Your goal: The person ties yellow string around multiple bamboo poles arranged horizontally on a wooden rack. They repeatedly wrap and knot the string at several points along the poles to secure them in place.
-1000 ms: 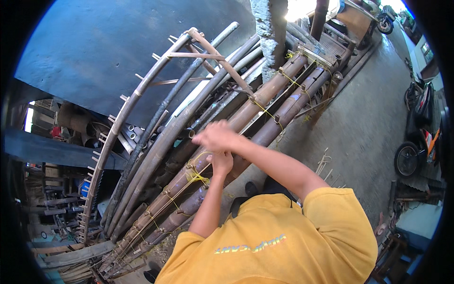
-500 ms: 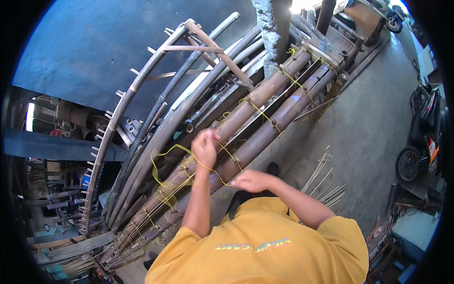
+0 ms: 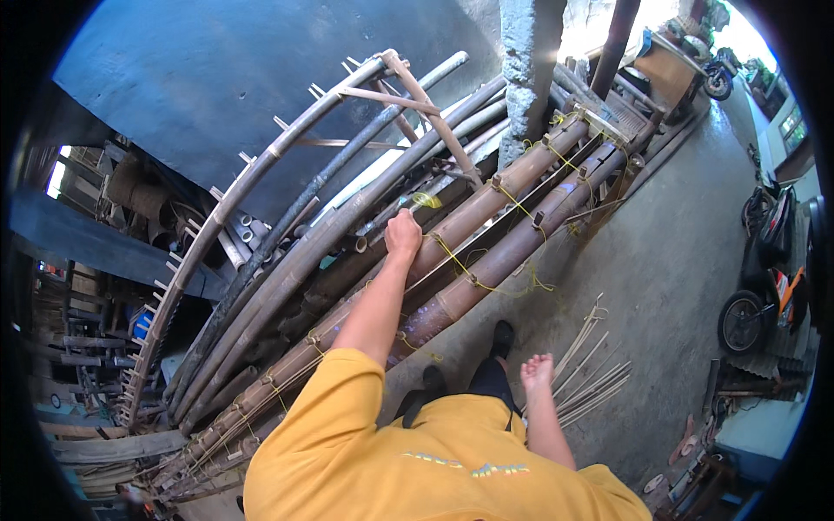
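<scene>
Two long brown bamboo poles run diagonally side by side, the upper bamboo pole [image 3: 460, 221] and the lower bamboo pole [image 3: 486, 269]. Yellow plastic cord [image 3: 514, 202] ties them across at intervals, over short pegs. My left hand [image 3: 403, 234] is closed in a fist at the upper pole's far side, on a yellow plastic strip [image 3: 426, 201] whose loop shows just beyond the knuckles. Off the poles, my right hand [image 3: 537, 372] is palm up with its fingers curled in, and nothing shows in it. Loose cord [image 3: 540, 285] dangles beside the lower pole.
Thin bamboo sticks [image 3: 595, 382] lie on the concrete floor [image 3: 643, 286] by my right hand. A curved bamboo frame with pegs [image 3: 230, 195] and more long poles lean beyond my left hand. A rough pillar [image 3: 526, 82] rises behind; a motorcycle [image 3: 764, 269] stands at right.
My left hand has moved farther up along the poles, taking the yellow strip with it. My right hand has left the lower pole and drawn back to the right.
</scene>
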